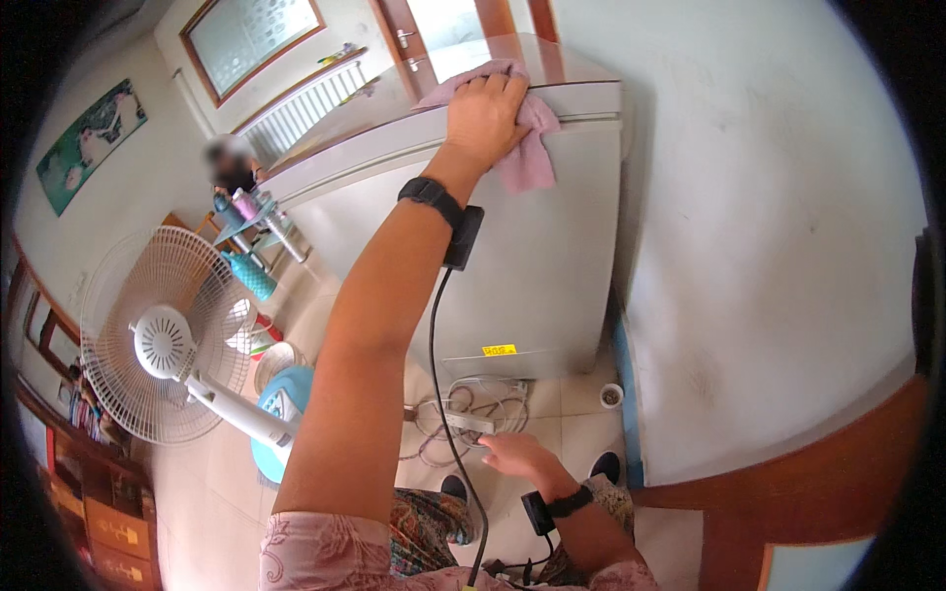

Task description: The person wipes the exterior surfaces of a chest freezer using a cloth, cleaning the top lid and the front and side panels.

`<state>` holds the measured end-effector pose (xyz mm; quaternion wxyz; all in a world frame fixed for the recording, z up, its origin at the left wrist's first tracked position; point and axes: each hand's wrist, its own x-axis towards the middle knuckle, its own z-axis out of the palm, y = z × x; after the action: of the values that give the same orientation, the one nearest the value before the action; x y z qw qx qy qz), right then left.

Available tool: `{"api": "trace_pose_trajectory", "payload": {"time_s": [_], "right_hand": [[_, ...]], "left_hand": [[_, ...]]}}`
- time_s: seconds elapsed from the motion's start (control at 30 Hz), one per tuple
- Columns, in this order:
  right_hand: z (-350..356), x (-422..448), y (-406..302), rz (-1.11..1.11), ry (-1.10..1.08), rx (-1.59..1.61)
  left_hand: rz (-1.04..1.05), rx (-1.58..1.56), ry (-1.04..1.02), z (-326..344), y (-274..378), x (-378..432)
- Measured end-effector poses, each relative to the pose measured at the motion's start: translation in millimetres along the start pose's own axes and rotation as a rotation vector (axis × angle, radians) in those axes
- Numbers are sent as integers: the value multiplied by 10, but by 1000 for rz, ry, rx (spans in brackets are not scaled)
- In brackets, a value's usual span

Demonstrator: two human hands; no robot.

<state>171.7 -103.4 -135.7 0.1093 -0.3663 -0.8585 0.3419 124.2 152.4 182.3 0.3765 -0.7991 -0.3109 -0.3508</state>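
My left hand (484,111) presses a pink cloth (536,151) onto the top front edge of a white chest freezer (532,251). Part of the cloth hangs down over the freezer's front, and its far part lies on the top. A clear sheet with a dark edge appears to cover the lid (547,63). Lower down, my right hand (517,452) hangs in the air before my body, fingers loosely bent and nothing seen in it. Beneath it in the picture, a white power strip (469,422) lies on the floor among tangled cables (510,406).
A standing fan (162,343) with a blue base (277,414) is at my left. Beyond it are a turquoise container (251,275), a small glass table (255,221) and a seated person (233,166). A small cup (611,397) sits beside the wall (754,221) at right.
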Motion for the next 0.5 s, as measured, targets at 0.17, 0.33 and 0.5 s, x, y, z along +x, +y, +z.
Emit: {"api": "trace_pose_trajectory", "payload": {"time_s": [0.17, 0.33, 0.5], "right_hand": [[-62, 25, -57, 46, -85, -29], [-77, -10, -67, 54, -100, -5], [28, -61, 57, 51, -58, -3]], "left_hand": [[32, -10, 77, -331, -667, -604], [-152, 194, -29, -837, -1474, -1327], [-252, 360, -141, -958, -1678, -1577]]}}
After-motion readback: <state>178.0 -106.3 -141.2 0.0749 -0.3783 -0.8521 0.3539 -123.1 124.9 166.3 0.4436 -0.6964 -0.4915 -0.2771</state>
